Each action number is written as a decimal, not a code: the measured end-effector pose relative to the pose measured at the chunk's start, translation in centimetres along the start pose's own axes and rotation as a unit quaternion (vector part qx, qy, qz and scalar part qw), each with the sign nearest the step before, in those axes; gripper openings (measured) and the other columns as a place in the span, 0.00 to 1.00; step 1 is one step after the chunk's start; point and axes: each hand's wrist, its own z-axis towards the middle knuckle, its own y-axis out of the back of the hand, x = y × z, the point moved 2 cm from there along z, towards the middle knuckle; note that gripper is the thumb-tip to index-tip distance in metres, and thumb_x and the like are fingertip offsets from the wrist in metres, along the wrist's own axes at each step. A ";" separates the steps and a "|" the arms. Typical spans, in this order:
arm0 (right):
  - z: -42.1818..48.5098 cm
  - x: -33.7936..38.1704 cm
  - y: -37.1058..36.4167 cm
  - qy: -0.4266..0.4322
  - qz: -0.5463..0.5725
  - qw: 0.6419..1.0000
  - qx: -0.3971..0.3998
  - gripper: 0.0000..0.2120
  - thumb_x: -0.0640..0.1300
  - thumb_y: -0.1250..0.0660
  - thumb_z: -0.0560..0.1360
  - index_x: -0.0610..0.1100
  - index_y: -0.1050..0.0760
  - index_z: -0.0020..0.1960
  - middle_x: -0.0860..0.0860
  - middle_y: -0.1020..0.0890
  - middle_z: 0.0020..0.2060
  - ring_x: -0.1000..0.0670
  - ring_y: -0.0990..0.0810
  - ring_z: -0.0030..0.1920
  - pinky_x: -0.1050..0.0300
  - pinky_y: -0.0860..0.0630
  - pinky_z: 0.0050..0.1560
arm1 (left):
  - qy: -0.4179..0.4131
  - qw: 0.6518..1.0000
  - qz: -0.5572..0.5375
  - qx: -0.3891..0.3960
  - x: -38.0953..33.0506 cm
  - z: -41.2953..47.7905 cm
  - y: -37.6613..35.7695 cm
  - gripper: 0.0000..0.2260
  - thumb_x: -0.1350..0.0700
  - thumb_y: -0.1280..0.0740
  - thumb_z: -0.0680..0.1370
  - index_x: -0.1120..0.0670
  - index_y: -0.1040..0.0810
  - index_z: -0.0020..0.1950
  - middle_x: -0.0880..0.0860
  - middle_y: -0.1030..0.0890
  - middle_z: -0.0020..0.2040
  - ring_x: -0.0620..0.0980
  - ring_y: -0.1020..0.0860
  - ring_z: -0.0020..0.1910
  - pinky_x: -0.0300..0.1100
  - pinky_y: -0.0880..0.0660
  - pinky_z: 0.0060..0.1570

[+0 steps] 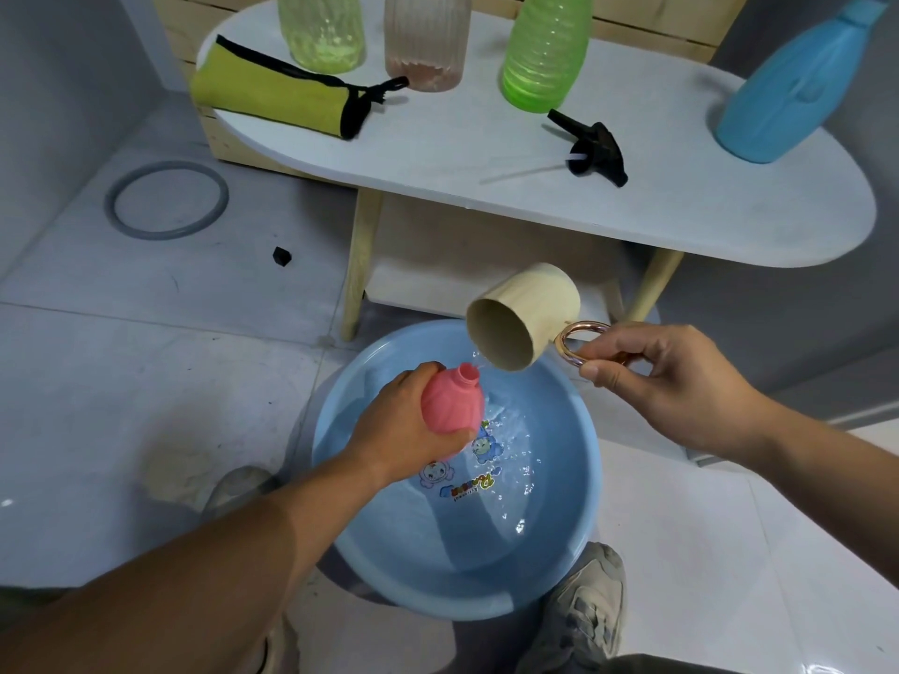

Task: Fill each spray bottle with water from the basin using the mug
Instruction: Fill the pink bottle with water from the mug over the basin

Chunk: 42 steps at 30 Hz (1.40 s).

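The left hand (404, 425) is gripping the pink spray bottle (450, 403), fingers wrapped round its body, and is holding it tilted above the water in the blue basin (438, 552). The right hand (666, 377) is pinching the ring handle of the cream mug (525, 313). The mug is tipping mouth-down at 1 o'clock from the bottle's open neck. At 12 o'clock from the basin, the white table (632, 201) is carrying a green bottle (545, 55), a blue bottle (788, 90) and a loose black spray head (596, 148).

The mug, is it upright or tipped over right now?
Tipped: the mug lies almost sideways, its open mouth toward the neck of the pink bottle, with the right hand pinching its ring handle.
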 end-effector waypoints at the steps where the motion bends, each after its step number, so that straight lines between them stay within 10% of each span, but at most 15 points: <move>1: 0.0 0.0 0.0 0.007 -0.008 1.000 0.001 0.03 0.43 0.28 0.75 0.47 0.15 0.47 0.64 0.17 0.42 0.61 0.20 0.45 0.75 0.30 0.46 | 0.000 1.000 0.001 0.000 0.0 0.0 0.0 0.34 0.40 0.18 0.65 0.40 0.30 0.67 0.43 0.24 0.63 0.48 0.22 0.57 0.50 0.19 0.54; 24: 0.4 -0.6 -1.2 0.160 -0.174 0.972 0.017 0.09 0.50 0.33 0.77 0.47 0.17 0.50 0.56 0.18 0.40 0.50 0.24 0.48 0.54 0.25 0.50 | -0.001 1.000 0.004 0.004 0.7 0.3 -0.3 0.36 0.36 0.20 0.63 0.39 0.30 0.66 0.43 0.22 0.59 0.47 0.20 0.53 0.52 0.17 0.52; 29: 1.0 -1.4 -3.0 0.001 0.031 1.000 0.000 0.03 0.43 0.29 0.76 0.46 0.16 0.45 0.57 0.17 0.38 0.59 0.23 0.41 0.69 0.29 0.45 | 0.007 1.000 -0.008 0.001 1.1 0.1 -0.2 0.34 0.40 0.18 0.64 0.39 0.30 0.65 0.42 0.23 0.62 0.48 0.21 0.56 0.51 0.18 0.54; 33: 2.3 -4.4 -5.2 -0.132 0.179 0.975 0.003 0.08 0.43 0.30 0.77 0.41 0.19 0.40 0.50 0.19 0.34 0.52 0.26 0.36 0.55 0.29 0.41 | 0.014 1.000 -0.016 -0.016 1.6 0.0 0.0 0.34 0.43 0.17 0.65 0.41 0.30 0.65 0.43 0.23 0.61 0.49 0.21 0.55 0.49 0.19 0.52; 37: 2.9 -8.3 -8.4 -0.200 0.137 0.970 0.032 0.13 0.41 0.30 0.77 0.37 0.22 0.35 0.54 0.25 0.27 0.57 0.30 0.30 0.67 0.34 0.31 | 0.029 0.999 -0.026 -0.016 2.3 0.0 0.0 0.36 0.43 0.16 0.64 0.41 0.31 0.67 0.43 0.23 0.62 0.49 0.20 0.56 0.48 0.18 0.54; 42: 3.7 -11.9 -13.0 -0.226 0.006 0.968 0.109 0.08 0.47 0.31 0.77 0.45 0.16 0.42 0.50 0.18 0.37 0.52 0.23 0.37 0.60 0.26 0.43 | 0.037 0.998 -0.035 -0.024 3.1 0.2 -0.2 0.37 0.44 0.16 0.63 0.40 0.31 0.66 0.43 0.23 0.62 0.49 0.21 0.57 0.50 0.18 0.56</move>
